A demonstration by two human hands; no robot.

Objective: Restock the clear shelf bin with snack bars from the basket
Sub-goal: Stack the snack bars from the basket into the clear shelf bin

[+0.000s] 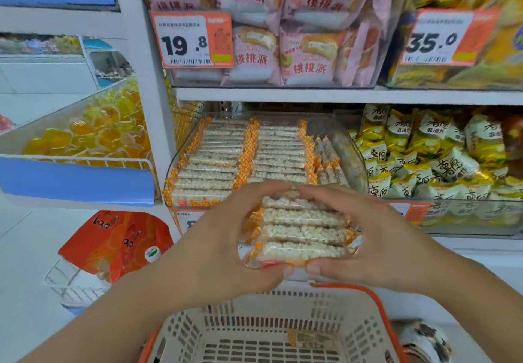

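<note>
Both hands hold one stack of several snack bars (300, 232), puffed-rice bars in clear wrappers with orange checked ends. My left hand (226, 238) grips the stack's left side, my right hand (376, 235) grips its right side, and the fingertips meet over the top. The stack hovers just in front of the clear shelf bin (351, 150), which holds rows of the same bars lying flat and a few standing at its right. Below my hands is the white plastic basket (254, 323) with an orange rim; one bar (307, 338) lies on its bottom.
Pink cake packs fill the bin above, with a 19.8 price tag (192, 40). Yellow and white snack bags (441, 161) sit in the bin to the right. At the left are a tilted bin of yellow jelly cups (93, 133) and an orange bag (119, 243) in a wire rack.
</note>
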